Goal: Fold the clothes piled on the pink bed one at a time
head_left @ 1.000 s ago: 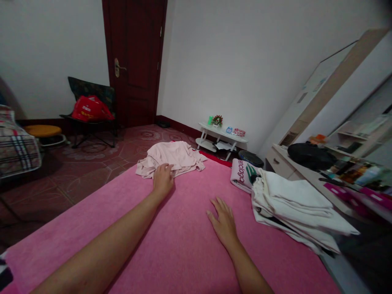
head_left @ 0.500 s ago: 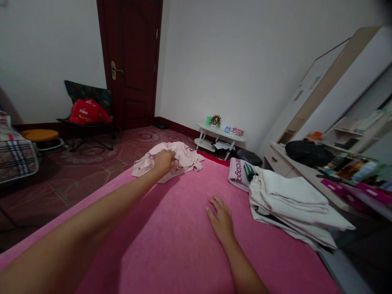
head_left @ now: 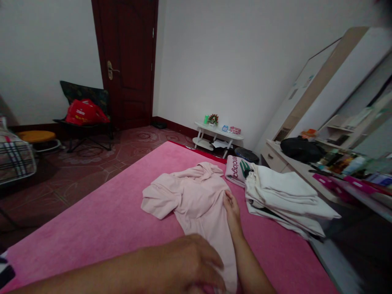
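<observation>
A pale pink shirt [head_left: 196,200] lies partly spread out in the middle of the pink bed cover [head_left: 101,228], collar toward the far end. Close to the camera, my left hand [head_left: 191,261] has curled fingers closed on the shirt's near hem and is slightly blurred. My right hand [head_left: 232,206] rests at the shirt's right side edge, fingers pressed together on the fabric there.
A stack of folded white clothes [head_left: 284,196] with a printed white piece [head_left: 237,169] lies at the bed's right. A cluttered dresser [head_left: 337,171] stands further right. A small white table [head_left: 219,136], a chair with a red bag [head_left: 82,112] and a dark door [head_left: 128,61] are beyond.
My left hand grabbed the crumpled shirt at the far end and pulled it toward me, where it now lies spread out. My right hand moved from the bare cover onto the shirt's right edge.
</observation>
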The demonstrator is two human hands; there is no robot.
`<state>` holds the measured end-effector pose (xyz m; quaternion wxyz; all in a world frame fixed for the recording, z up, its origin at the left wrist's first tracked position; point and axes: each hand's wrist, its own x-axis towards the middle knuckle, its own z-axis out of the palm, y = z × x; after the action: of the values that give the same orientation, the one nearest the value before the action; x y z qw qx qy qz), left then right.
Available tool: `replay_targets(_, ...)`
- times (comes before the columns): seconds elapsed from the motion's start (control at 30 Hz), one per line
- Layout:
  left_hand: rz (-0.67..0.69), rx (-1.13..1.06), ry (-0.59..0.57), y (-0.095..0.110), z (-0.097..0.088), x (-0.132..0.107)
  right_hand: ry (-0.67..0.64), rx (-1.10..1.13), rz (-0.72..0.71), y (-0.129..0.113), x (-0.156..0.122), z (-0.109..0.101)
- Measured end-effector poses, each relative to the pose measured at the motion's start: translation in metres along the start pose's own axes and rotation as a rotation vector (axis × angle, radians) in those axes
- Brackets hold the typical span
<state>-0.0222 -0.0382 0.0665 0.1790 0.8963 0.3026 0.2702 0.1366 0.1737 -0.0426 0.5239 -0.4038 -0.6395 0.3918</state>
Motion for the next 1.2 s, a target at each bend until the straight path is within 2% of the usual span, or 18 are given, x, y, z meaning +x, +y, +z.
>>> replay_targets(0.07, -0.171, 0.147, 0.201, -0.028, -0.016, -0.006, -0.014, 0.039, 0.049, -0.002, -0.001, 0.004)
replay_targets(0.13, -0.406, 0.376, 0.409, -0.069, -0.027, -0.019, -0.032, 0.051, 0.066, -0.002, -0.002, 0.007)
replay_targets(0.2, -0.627, 0.535, 0.505, -0.113, -0.032, -0.037, -0.036, 0.047, 0.065, -0.001, -0.002, 0.009)
replay_targets(0.3, -0.877, 0.578, 0.523, -0.162, -0.028, -0.067, -0.035, 0.055, 0.073, -0.002, -0.002, 0.009)
replay_targets(0.4, -0.954, 0.521, 0.525, -0.18, -0.025, -0.084, 0.018, 0.032, 0.057, -0.003, -0.002, 0.008)
replay_targets(0.53, -0.984, 0.388, 0.697, -0.181, -0.03, -0.085, 0.177, -0.037, 0.074, -0.003, -0.002, 0.001)
replay_targets(0.6, -0.98, 0.293, 0.785, -0.177, -0.033, -0.081, 0.203, -0.112, 0.079, -0.006, -0.002, -0.003)
replay_targets(0.7, -0.903, 0.193, 0.837, -0.161, -0.032, -0.068, 0.203, -0.297, -0.07, -0.026, -0.007, 0.0)
replay_targets(0.77, -0.804, 0.1, 0.888, -0.142, -0.026, -0.053, 0.078, -0.36, -0.238, -0.049, -0.018, 0.011)
replay_targets(0.83, -0.697, 0.003, 0.933, -0.12, -0.016, -0.034, -0.207, -0.371, -0.367, -0.074, -0.032, 0.025)
replay_targets(0.9, -0.623, -0.08, 0.949, -0.098, -0.004, -0.017, -0.464, -0.406, -0.42, -0.093, -0.048, 0.039)
replay_targets(0.97, -0.579, -0.168, 0.933, -0.078, 0.006, -0.006, -0.53, -0.461, -0.404, -0.103, -0.058, 0.048)
replay_targets(1.07, -0.509, -0.256, 0.847, -0.06, 0.009, 0.0, -0.461, -0.434, -0.31, -0.105, -0.058, 0.051)
replay_targets(1.13, -0.45, -0.231, 0.808, -0.06, 0.001, -0.003, -0.407, -0.294, -0.2, -0.103, -0.049, 0.045)
replay_targets(1.2, -0.423, -0.124, 0.859, -0.07, -0.011, -0.01, -0.3, -0.053, -0.075, -0.105, -0.036, 0.034)
